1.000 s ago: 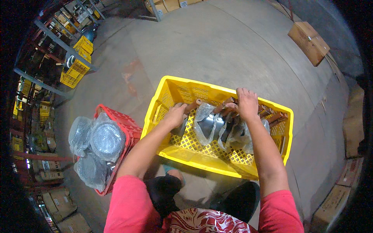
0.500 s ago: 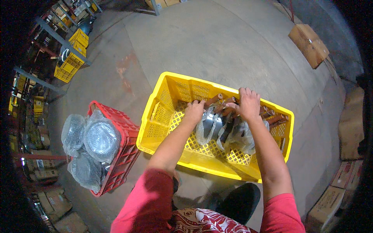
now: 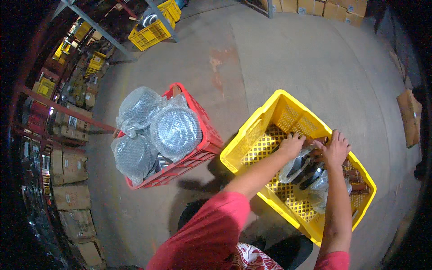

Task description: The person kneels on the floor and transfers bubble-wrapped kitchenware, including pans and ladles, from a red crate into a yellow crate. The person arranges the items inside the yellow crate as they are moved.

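A yellow plastic crate (image 3: 245, 139) stands before me, tilted across the view. In it lies a row of pans with dark bodies, bubble wrap (image 3: 288, 173) and brown handles (image 3: 357, 186) toward the far wall. My left hand (image 3: 292, 145) reaches inside, fingers curled at the leftmost wrapped pan; its grip is partly hidden. My right hand (image 3: 336, 150) lies at the far rim, fingers hooked over the edge and thumb pointing inward by the handles. To the left, a red crate (image 3: 204, 135) is heaped with round bubble-wrapped pans (image 3: 176, 131).
Metal racking (image 3: 103, 33) with cartons (image 3: 69, 166) lines the left side. Another yellow crate (image 3: 153, 33) stands at its far end. More cartons (image 3: 335, 11) are stacked at the back, and a single carton (image 3: 408, 118) stands at the right. Grey concrete floor lies between.
My view has swung left, so both crates appear further right and turned. My hands remain at the pans and the far rim of the yellow crate.
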{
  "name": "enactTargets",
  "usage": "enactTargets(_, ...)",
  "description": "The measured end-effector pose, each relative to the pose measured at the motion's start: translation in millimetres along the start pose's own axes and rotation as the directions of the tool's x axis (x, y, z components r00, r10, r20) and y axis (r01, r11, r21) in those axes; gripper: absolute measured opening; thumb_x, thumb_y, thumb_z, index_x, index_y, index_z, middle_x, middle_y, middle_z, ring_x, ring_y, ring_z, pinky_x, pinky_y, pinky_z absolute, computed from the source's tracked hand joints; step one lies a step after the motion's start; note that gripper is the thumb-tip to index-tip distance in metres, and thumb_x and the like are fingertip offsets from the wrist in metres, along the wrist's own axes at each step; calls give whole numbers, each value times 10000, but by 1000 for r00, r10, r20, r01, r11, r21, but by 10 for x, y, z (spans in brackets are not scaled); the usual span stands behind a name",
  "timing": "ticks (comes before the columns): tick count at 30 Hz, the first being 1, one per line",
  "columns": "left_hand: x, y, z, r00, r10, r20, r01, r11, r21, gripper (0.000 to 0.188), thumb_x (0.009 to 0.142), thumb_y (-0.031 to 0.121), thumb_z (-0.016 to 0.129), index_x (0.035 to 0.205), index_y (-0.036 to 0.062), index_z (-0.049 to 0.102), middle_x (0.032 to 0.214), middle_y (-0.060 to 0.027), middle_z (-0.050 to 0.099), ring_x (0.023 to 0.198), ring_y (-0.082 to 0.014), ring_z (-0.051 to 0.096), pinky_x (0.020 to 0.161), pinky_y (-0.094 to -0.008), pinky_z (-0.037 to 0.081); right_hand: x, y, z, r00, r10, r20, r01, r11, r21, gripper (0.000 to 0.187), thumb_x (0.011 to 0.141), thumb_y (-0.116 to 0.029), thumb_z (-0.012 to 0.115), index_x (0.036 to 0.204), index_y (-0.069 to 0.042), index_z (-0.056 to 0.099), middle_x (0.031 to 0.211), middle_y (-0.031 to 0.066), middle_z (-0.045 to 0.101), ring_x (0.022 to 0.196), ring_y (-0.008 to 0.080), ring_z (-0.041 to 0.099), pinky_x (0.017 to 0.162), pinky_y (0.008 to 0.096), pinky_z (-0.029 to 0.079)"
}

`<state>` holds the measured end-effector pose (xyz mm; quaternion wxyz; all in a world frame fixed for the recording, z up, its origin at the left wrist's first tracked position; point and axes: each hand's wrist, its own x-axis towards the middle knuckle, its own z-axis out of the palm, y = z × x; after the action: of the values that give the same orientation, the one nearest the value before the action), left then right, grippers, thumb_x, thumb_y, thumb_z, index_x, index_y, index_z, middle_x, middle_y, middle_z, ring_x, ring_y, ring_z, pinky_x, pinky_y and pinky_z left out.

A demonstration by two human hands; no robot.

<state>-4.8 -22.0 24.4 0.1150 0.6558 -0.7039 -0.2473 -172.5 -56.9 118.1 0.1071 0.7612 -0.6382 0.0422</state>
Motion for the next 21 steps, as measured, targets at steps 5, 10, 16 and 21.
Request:
enactTargets(5,-654,-5,-920,970,237,51,-234,971,-57,275,918,197,605,1155,59,605,1080,-222,646,1038,-429,638,844,-535,536,-9,22,5,1000,1,0,-1,998,68,771,677,-656,763,1168,-92,574,1089,89,591,979,313,594,854,486,418)
enactTargets(10,-1144,-843,-2648,902,-245,-356,275,961,35,323,917,315,623,1134,76,643,954,-228,706,909,-416,690,778,-518,543,-10,31,9,1000,3,11,-3,1000,31,768,668,-670,759,1160,-107,584,1090,83,602,993,310,602,854,493,429)
enactTargets(16,-1288,-2507,-3405,585,-781,-217,781,470,412,457,907,232,578,1334,70,595,1310,-237,623,1208,-369,625,1001,-485,504,-3,32,17,1000,9,14,-10,998,57,775,673,-679,750,1167,-106,585,1084,83,602,993,311,601,853,493,428)
enactTargets(21,-1232,-2974,-3059,467,-872,-145,832,377,408,846,917,259,562,1607,222,73,1432,-205,552,1278,-356,586,1039,-491,479,-13,29,4,1000,-9,-5,10,997,76,766,659,-671,764,1143,-105,583,1072,80,604,990,313,601,856,496,424)
